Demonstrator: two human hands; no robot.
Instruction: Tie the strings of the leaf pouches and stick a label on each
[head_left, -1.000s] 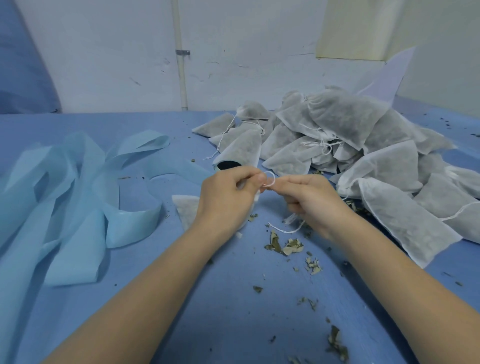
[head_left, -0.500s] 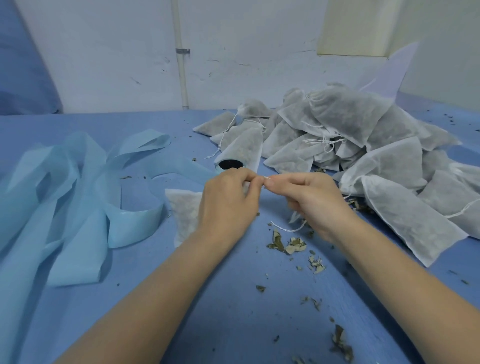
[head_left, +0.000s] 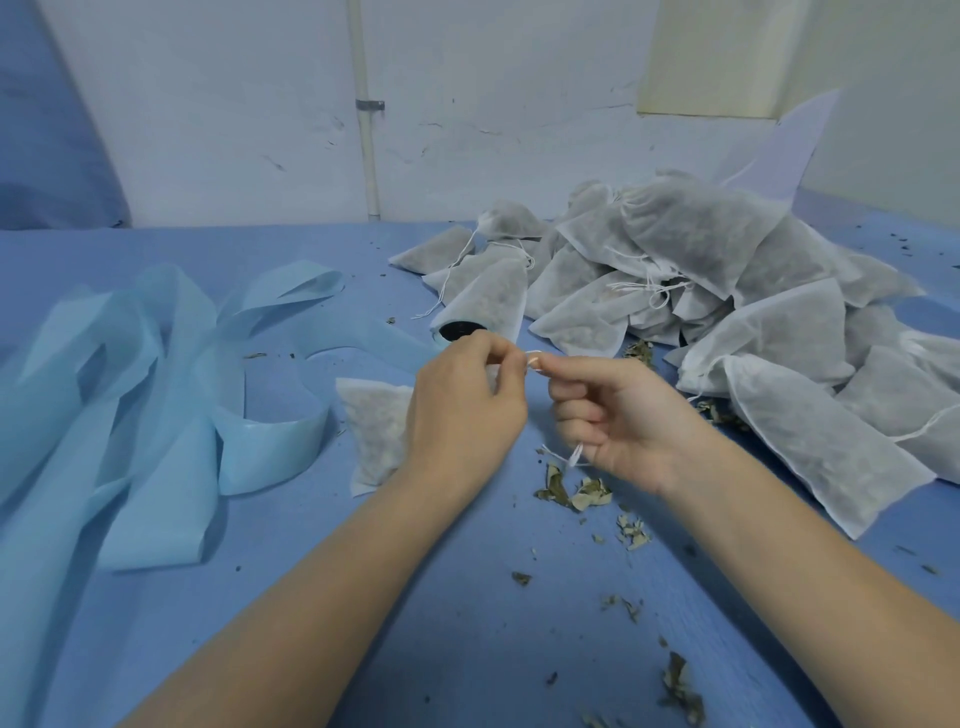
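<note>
A white mesh leaf pouch (head_left: 375, 431) lies on the blue table, its right part hidden behind my left hand (head_left: 462, 410). My left hand pinches the pouch's white string near its neck. My right hand (head_left: 618, 415) pinches the same string (head_left: 533, 359) between thumb and forefinger, right next to my left fingertips. A loose end of string (head_left: 571, 457) hangs out below my right palm. A heap of more white leaf pouches (head_left: 727, 291) with drawstrings lies at the back right.
Light blue backing strips (head_left: 156, 395) lie piled on the left. A pouch covers a black-rimmed roll (head_left: 460, 328) just behind my hands. Dry leaf crumbs (head_left: 571, 493) are scattered under and in front of my right hand. A white wall stands behind the table.
The small string loop seen between my fingertips a second ago has closed up. My right hand has turned palm-up and pulled slightly right; the pouch shows more to the left of my left hand.
</note>
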